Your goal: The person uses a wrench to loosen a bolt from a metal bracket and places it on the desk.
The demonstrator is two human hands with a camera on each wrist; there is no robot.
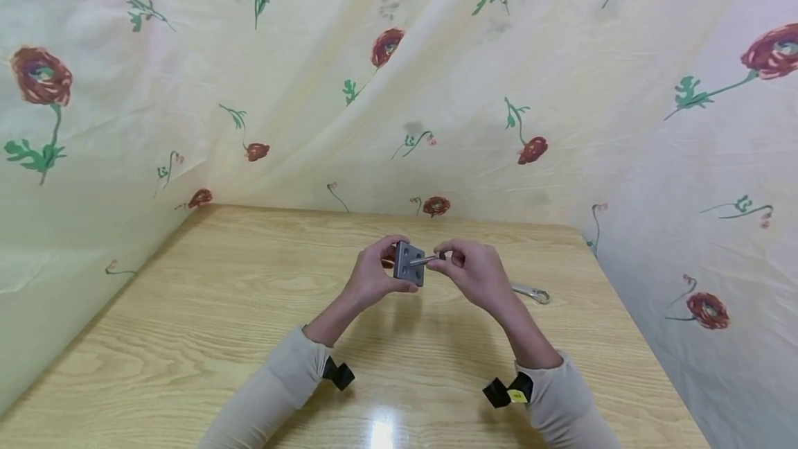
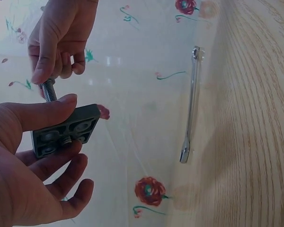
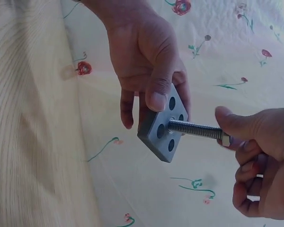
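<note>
A square grey plate [image 1: 402, 270] with several round holes is held above the table by the left hand [image 1: 369, 276], thumb on one edge and fingers on the other side. Through its middle runs a threaded bolt [image 3: 196, 128]; in the left wrist view the bolt's end [image 2: 67, 140] shows on the far face. The right hand [image 1: 476, 270] pinches the bolt's hex head [image 3: 226, 139] between thumb and index finger, its other fingers curled. A good length of thread stands between the plate and the head.
A silver combination wrench [image 2: 191, 104] lies on the wooden table [image 1: 249, 296], partly behind the right forearm in the head view. Flower-patterned cloth [image 1: 299, 89] hangs around the table's back and sides.
</note>
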